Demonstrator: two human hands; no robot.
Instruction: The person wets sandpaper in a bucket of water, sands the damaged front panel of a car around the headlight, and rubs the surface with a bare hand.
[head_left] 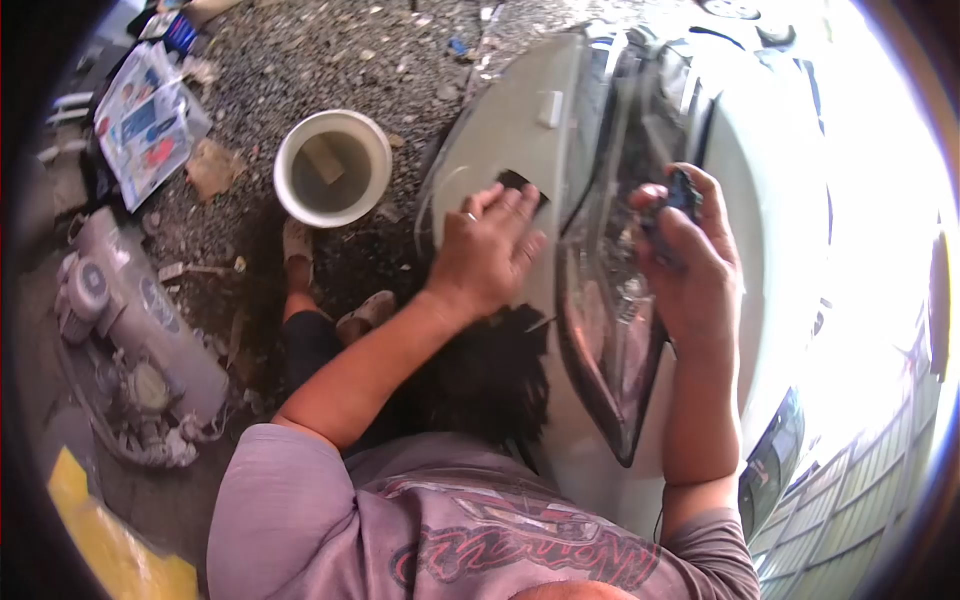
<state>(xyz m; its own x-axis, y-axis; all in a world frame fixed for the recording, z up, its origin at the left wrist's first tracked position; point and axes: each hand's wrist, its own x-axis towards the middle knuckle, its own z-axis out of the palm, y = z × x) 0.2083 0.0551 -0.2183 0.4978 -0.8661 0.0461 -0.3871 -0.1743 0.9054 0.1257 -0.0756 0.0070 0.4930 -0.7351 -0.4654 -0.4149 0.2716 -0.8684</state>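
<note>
My left hand (485, 245) lies on the pale car body panel (490, 130), its fingers pressing a small dark piece of sandpaper (523, 188) against the surface. Over the clear car headlight (600, 340), my right hand (695, 260) is closed around a dark, crumpled cloth-like thing (683, 195); its exact kind is blurred and partly hidden by the fingers. A small white block (550, 108) rests on the panel, beyond my left hand.
A white bucket (285, 185) of cloudy water with a tan block in it stands on the gravel. Left of it lie a dusty air compressor (150, 320), a printed plastic bag (150, 125) and a yellow sheet (120, 540). A ribbed metal gate (860, 490) is at the right.
</note>
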